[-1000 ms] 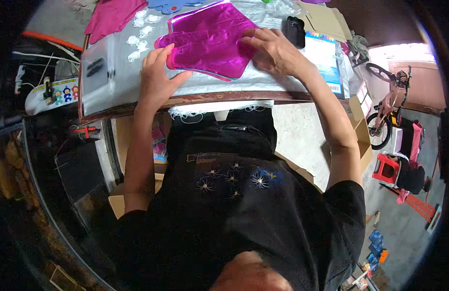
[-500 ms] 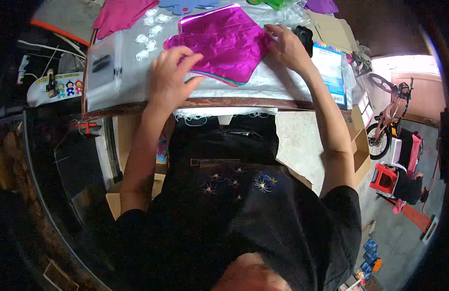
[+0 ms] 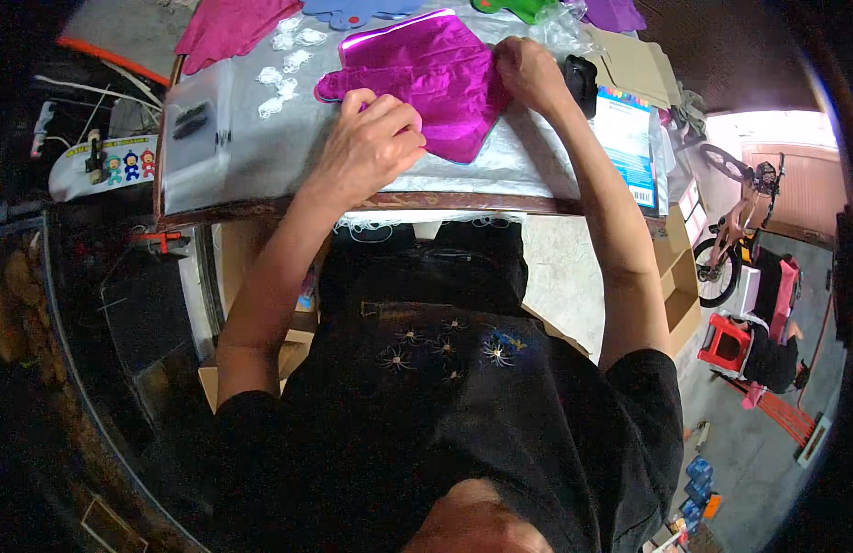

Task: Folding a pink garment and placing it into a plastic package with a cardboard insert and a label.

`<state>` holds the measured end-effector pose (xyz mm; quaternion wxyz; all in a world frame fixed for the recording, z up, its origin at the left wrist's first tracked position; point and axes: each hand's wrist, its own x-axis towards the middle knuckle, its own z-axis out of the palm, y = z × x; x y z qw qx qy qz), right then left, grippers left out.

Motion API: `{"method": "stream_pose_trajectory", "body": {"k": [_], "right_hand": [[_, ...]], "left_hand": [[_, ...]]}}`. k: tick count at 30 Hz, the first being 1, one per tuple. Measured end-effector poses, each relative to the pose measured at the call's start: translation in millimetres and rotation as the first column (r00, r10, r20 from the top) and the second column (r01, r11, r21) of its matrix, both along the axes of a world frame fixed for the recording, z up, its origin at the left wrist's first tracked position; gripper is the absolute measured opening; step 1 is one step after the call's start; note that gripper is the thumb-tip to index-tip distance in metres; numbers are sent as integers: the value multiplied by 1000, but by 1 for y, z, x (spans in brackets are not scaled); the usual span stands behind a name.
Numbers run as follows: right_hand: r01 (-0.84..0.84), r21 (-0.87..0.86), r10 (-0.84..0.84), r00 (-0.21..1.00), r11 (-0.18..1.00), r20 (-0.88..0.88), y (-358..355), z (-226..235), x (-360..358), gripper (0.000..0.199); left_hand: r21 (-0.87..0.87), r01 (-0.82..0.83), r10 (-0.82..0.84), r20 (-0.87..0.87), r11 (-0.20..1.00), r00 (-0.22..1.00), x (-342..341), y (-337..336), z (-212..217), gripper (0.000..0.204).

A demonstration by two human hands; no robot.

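Note:
A shiny magenta foil piece [image 3: 436, 78] with pointed corners, like a flat deflated foil balloon, lies on the table in front of me. My left hand [image 3: 376, 138] is curled at its lower left edge, with magenta foil showing between thumb and fingers. At the foil's right edge, my right hand [image 3: 530, 76] has its fingers bent and pinched on the foil, the fingertips partly hidden. A thin teal rim shows along the lower right edge. Several small white bundles [image 3: 286, 88] lie left of the foil.
The table [image 3: 500, 184] has a plastic-covered top. A clear bag with dark items [image 3: 194, 120] lies left; a black object [image 3: 581, 83], blue-and-white package [image 3: 626, 147] and cardboard [image 3: 636, 64] lie right. Pink fabric [image 3: 233, 32], blue [image 3: 357, 11] and green [image 3: 519, 7] pieces lie far. Another person sits far right.
My left hand has moved right and nearer, closing its fingers at the foil's lower edge. My right hand has shifted slightly left and far, its fingers curling in. The foil's lower edge has moved.

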<state>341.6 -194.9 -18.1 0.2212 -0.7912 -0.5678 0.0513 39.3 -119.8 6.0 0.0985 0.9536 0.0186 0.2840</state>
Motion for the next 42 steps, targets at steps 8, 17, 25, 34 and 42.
{"method": "stream_pose_trajectory", "body": {"k": [8,17,25,34,42], "right_hand": [[11,2,-11,993,1000,122,-21,1,7,24],[-90,10,89,993,996,80,-29,0,9,27],[1,31,-3,998,1000,67,-21,-1,-6,31],[-10,152,1,998,988,57,-16,-7,-10,30],[-21,83,23,1000,996,-18,8,-1,-7,25]], "left_hand": [[-144,-168,174,30,975,984,-17,32,-2,17],[-204,-567,553,-126,798,823,-1,96,-35,22],[-252,-604,600,-101,756,793,8,93,-44,15],[-285,-584,590,-75,760,804,4,93,-50,17],[-239,-635,610,-176,735,772,3,90,-44,24]]}}
